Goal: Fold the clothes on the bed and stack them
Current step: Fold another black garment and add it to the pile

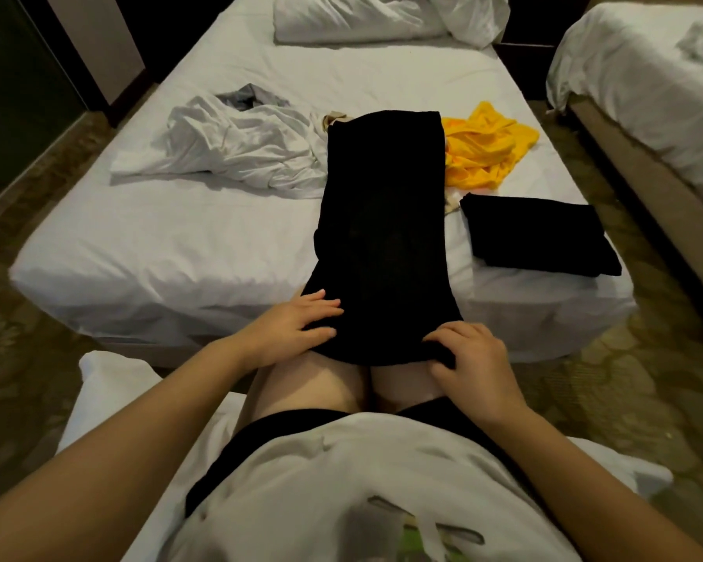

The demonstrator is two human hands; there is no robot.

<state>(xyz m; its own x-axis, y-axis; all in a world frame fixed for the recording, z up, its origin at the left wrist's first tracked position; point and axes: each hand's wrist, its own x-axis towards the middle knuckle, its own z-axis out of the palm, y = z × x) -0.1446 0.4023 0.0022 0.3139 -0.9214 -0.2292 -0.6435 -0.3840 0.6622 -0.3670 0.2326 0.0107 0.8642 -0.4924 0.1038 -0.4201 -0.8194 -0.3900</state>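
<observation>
Long black garment (382, 221) draped off the bed (179, 245) edge onto the knees, left hand (293, 330) resting flat-fingered on its near left edge, right hand (471, 358) with fingers curled round its near right hem, folded black piece (536, 237) just right of it, yellow garment (488, 144) also right, white garment (240, 148) left

I am logging two white pillows at the far edge of the bed (139, 245): a flat pillow (354, 18) is lying crumpled, and a second pillow (471, 14) is leaning at the far right corner. A second bed (642, 75) with rumpled white linen is standing off the right edge. Patterned carpet (666, 379) is running between the two and round the near corners. Off the left edge, a dark wall panel (17, 95) is showing beside a pale panel (98, 42). Nearest me, the wearer is sitting on a white cushion (110, 391), wearing a white printed shirt (362, 480) and black shorts (301, 423).
</observation>
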